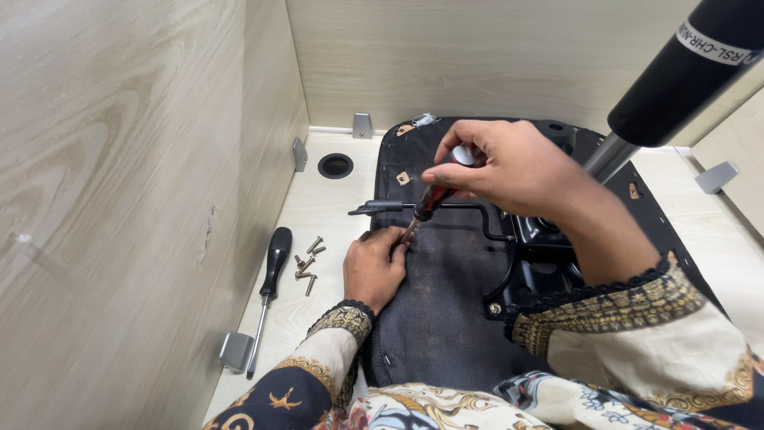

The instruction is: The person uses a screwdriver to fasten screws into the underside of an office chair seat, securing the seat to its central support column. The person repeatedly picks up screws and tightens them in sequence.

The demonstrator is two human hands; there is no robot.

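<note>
While you work inside the wood-panelled bay, the findings run as follows.

Enclosure: pale wood panels (pixel 119 159) stand to your left and ahead; grey metal brackets (pixel 235 350) sit at the floor edges, and a round black grommet hole (pixel 335 165) lies near the back left corner.
Chair seat: the upturned black seat base (pixel 446 318) lies flat on the floor, its metal mechanism (pixel 541 247) and bent lever rod (pixel 461 209) facing up.
Gas cylinder: the black column (pixel 684 72) rises from the mechanism toward upper right.
Right hand: your right hand (pixel 509 167) is closed around the dark red handle of a screwdriver (pixel 430 203), which is tilted, tip down at the seat's left edge.
Left hand: your left hand (pixel 374 267) rests on the seat edge, fingers curled at the screwdriver tip; what they pinch cannot be told.
Spare tool: a second, black-handled screwdriver (pixel 270 279) lies on the floor, left of the seat.
Fasteners: loose screws (pixel 307 263) lie between that tool and your left hand.
</note>
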